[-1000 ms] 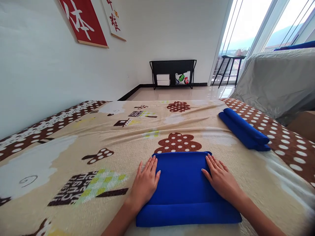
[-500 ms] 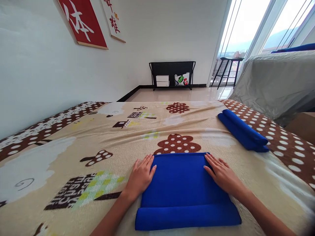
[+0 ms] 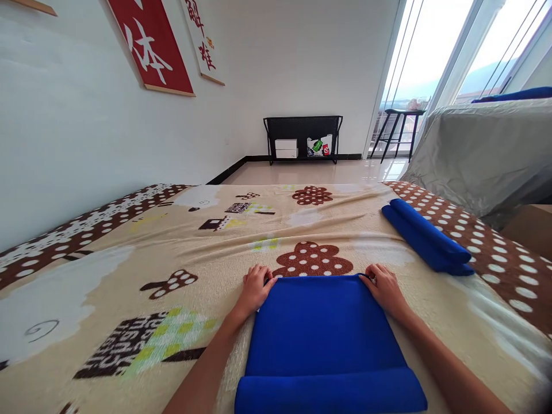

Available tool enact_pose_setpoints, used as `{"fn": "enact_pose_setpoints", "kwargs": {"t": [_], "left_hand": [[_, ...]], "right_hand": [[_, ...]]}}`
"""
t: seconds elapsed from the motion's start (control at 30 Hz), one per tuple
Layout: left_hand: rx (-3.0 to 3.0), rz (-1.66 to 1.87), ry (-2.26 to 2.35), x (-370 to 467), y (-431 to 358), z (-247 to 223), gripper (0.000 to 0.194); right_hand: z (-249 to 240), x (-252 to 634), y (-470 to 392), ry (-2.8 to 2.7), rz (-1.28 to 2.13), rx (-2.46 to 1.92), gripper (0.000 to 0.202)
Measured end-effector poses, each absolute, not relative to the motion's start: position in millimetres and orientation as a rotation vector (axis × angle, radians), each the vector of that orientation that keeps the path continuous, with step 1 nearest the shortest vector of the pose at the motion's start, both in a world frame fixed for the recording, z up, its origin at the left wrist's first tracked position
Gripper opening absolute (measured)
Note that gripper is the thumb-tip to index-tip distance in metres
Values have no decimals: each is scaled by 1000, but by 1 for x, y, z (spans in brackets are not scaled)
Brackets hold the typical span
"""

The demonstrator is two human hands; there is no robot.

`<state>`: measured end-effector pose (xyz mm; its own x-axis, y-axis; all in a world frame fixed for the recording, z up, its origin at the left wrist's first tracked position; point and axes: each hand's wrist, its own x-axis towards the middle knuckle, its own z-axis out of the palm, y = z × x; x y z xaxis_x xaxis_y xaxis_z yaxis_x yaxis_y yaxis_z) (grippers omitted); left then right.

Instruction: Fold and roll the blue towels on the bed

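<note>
A blue cloth [image 3: 323,328] lies in front of me on the patterned blanket [image 3: 215,259], with a thick fold across its near edge. At its far left corner my left hand [image 3: 257,287] is closed, pinching the fabric between thumb and curled fingers. My right hand [image 3: 382,287] pinches the far right corner in the same way. The cloth's far edge runs straight between the two hands. A second blue cloth [image 3: 426,236], folded into a long narrow bundle, rests to the right, apart from both hands.
The blanket covers a bed, with a brown polka-dot border [image 3: 509,259] on the right. Beyond stand a black rack [image 3: 304,129] holding white boxes [image 3: 286,148], a dark stool [image 3: 399,126] and a grey-covered piece of furniture [image 3: 487,144]. A wall runs along the left.
My hands have gone from lying flat with fingers stretched on the cloth's sides to pinching its far corners. The folded cloth on the right has stayed put; the view has tilted slightly up.
</note>
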<state>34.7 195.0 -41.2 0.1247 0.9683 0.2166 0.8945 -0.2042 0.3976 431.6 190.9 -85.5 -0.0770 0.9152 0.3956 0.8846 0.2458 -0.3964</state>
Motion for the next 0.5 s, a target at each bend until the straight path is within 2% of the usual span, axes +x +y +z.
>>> {"fn": "enact_pose_setpoints", "kwargs": {"t": [0.2,0.5], "left_hand": [[2212,645,1801,33,194,-39,11],[2191,718,1732,25,192,-34,16]], "right_hand": [[-85,433,189,-1933,85,-1603,32],[-84,427,184,-1916,71,-1595,29]]}}
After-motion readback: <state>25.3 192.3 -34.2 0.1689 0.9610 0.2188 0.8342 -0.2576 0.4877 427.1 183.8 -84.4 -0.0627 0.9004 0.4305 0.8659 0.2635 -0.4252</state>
